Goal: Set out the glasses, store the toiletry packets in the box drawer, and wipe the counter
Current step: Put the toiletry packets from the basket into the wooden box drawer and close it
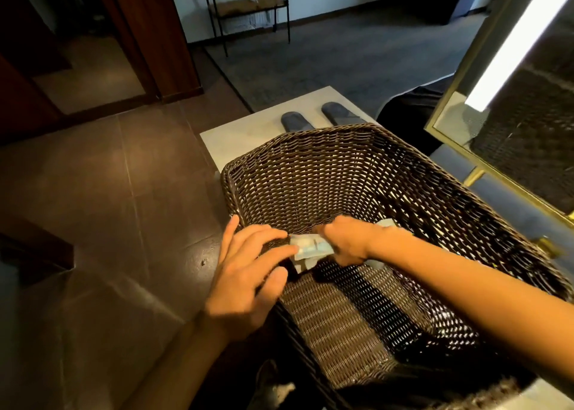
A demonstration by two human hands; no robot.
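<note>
A large dark wicker basket fills the lower right of the head view. Inside it, near its left wall, my right hand is closed on a bundle of pale toiletry packets. My left hand reaches over the basket's left rim, fingers spread, with the fingertips touching the left end of the same packets. Another pale packet edge shows behind my right wrist. No glasses or box drawer are in view.
A white mat with a pair of dark slippers lies beyond the basket. A gold-framed mirror with a bright light strip stands at the right. Brown floor tiles spread to the left, and a black metal shelf rack stands far back.
</note>
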